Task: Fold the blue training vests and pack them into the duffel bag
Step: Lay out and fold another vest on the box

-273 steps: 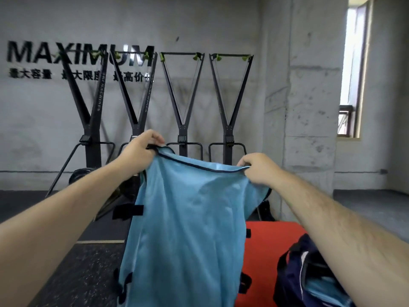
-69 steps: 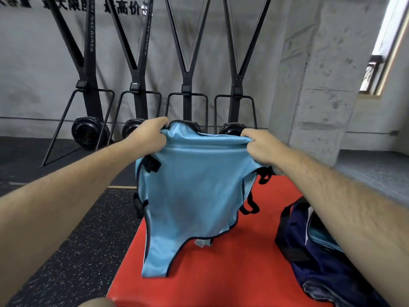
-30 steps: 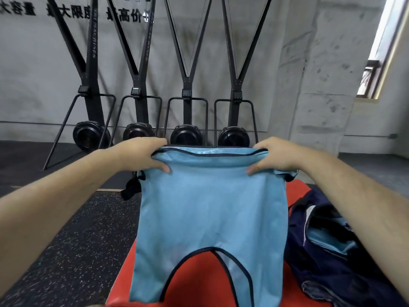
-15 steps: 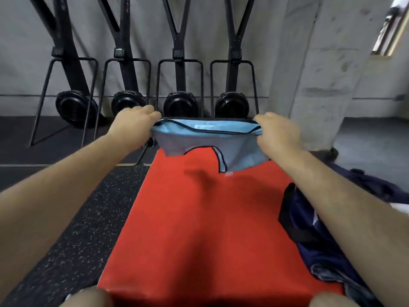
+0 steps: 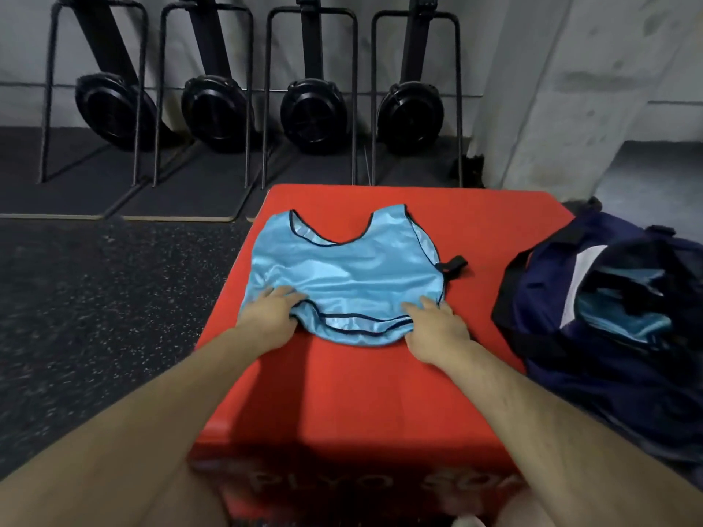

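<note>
Blue training vest point(image 5: 342, 275): one lies spread flat on the far half of the red surface point(image 5: 342, 397), neck scoop pointing away toward the wall. The cloth is thin, glossy and light blue, with dark piping along the neck, the armholes and the near hem. It catches the light in soft ripples. One short black strap tab point(image 5: 455, 265) sticks out from its right edge onto the red.

Both hands are on the near edge of the blue training vest. The left hand point(image 5: 268, 317) grasps the near left corner, fingers on top of the cloth and thumb down by the hem. The right hand point(image 5: 437, 329) pinches the near right corner the same way. Between them the hem bows toward the person in a shallow curve.

The surface is the top of one padded red plyo box, matte and square-edged. Blurred pale lettering on its front face seems to begin "PLYO".

One navy duffel bag point(image 5: 608, 374) slumps at the right edge of the surface, soft-sided, with black webbing handles and a white panel. Its mouth gapes, and more of the same shiny blue fabric point(image 5: 624, 317) shows inside; how many pieces, I cannot tell.

Along the grey concrete wall stand four black machines, each with a round flywheel housing point(image 5: 315, 112) inside a thin tubular steel frame. The floor point(image 5: 95, 298) is black speckled rubber.
</note>
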Demonstrator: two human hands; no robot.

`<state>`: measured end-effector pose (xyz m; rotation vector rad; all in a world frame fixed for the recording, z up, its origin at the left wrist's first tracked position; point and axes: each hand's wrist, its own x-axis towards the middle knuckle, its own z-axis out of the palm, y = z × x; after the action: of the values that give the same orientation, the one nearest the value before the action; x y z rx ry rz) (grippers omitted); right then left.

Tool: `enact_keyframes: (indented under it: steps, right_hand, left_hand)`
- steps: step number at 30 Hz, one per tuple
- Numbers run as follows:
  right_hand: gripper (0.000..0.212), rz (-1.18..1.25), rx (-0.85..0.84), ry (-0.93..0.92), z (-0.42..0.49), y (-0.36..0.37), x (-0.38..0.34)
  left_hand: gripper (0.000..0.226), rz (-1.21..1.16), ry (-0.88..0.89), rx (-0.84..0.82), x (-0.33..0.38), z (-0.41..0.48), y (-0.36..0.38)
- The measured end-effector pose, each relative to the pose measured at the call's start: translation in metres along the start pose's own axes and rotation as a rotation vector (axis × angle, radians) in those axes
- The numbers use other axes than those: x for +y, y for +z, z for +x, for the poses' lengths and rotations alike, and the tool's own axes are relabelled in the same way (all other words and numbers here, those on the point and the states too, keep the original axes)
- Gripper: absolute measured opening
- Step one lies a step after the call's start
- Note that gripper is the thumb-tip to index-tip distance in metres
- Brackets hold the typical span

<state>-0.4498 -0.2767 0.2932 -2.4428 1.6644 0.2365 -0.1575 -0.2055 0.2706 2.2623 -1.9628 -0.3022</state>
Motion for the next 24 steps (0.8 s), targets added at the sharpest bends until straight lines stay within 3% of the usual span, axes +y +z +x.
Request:
enact_keyframes:
  steps: [10, 18, 24]
  right_hand:
    - [0.064, 0.069, 0.124, 0.003, 0.082, 0.0, 0.003]
    - [0.059, 0.054, 0.17, -0.072, 0.079, -0.008, 0.016]
    - [0.028, 0.133, 0.215, -0.263, 0.035, -0.013, 0.022]
  left_hand:
    - [0.062, -0.085, -0.012, 0.065, -0.025, 0.096, -0.002]
    - [0.064, -0.048, 0.101, 0.147, -0.02, 0.071, -0.013]
    - [0.029, -0.016, 0.152, 0.187, -0.013, 0.019, -0.023]
